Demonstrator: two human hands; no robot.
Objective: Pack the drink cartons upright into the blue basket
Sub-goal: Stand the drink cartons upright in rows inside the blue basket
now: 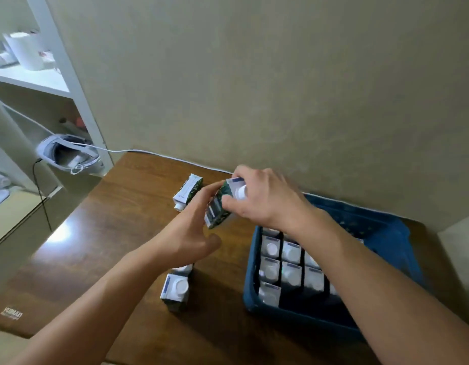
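Right hand (262,198) gripping tilted green carton (218,206) near its white cap, left hand (188,233) fingers spread against it; label print unreadable, blurred

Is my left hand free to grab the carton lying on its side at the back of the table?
Probably not yet: the left hand touches the tilted carton that the right hand grips. The lying carton sits just beyond, unblocked.
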